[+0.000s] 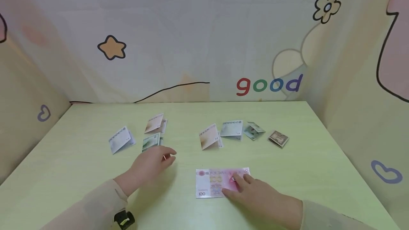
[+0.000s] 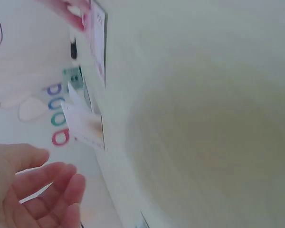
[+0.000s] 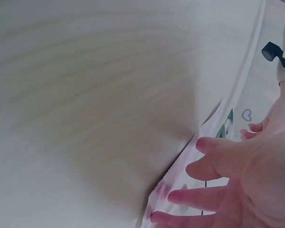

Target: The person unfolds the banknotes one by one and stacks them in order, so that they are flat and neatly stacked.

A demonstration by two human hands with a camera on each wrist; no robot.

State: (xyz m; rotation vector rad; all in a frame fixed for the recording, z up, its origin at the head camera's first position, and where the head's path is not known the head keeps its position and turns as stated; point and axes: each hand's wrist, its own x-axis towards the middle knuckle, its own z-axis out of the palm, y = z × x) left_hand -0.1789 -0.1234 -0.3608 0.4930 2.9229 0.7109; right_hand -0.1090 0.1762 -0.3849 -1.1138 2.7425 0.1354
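A pink 100 banknote [image 1: 204,184] lies flat on the table in front of me. My right hand [image 1: 255,194] rests on its right half, and in the right wrist view the extended fingers [image 3: 199,197] lie along the note [image 3: 180,173]. Off to the left, my left hand [image 1: 150,168] hovers over the table, fingers loosely bent and nothing between them, as the left wrist view of that hand [image 2: 38,190] also shows. Just beyond it stands a folded green banknote [image 1: 151,141], its lower part hidden behind the hand.
Farther left are a folded bluish note [image 1: 119,139] and a folded brownish note [image 1: 154,123]. Across the right back stand another brownish note [image 1: 209,136], a blue-grey note [image 1: 232,129], a green note [image 1: 254,130] and a small folded brown note [image 1: 278,138]. Printed cloth walls [image 1: 191,45] enclose the table.
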